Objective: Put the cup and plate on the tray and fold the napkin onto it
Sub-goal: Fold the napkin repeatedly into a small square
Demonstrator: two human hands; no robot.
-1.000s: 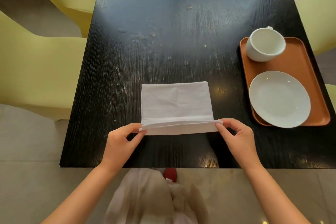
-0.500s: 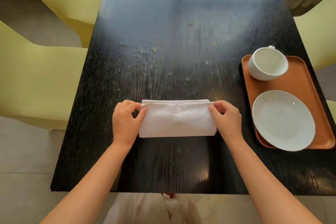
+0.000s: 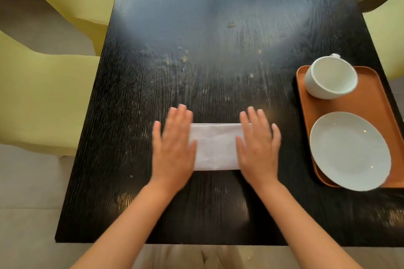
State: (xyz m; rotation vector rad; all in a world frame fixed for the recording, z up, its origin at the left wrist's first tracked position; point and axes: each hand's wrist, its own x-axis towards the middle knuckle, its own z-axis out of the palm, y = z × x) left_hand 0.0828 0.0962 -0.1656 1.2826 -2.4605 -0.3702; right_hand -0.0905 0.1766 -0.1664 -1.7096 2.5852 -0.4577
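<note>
While a folded white napkin (image 3: 215, 147) lies on the black table (image 3: 135, 94), its two ends are pressed flat by the left hand (image 3: 173, 148) and right hand (image 3: 258, 148), fingers straight. Well to the right, a white cup (image 3: 331, 77) and plate (image 3: 349, 150) are set on an orange tray (image 3: 371, 102).

Glossy grained black wooden table (image 3: 218, 61)

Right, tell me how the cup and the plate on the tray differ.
The cup is deep and bowl-shaped with a handle at its far side, while the plate is flat, shallow and handle-free. The cup sits at the far end of the tray; the plate lies at the near end, its edge overhanging the tray's near rim. The plate covers more of the tray than the cup. Both are plain white, empty and upright.
</note>
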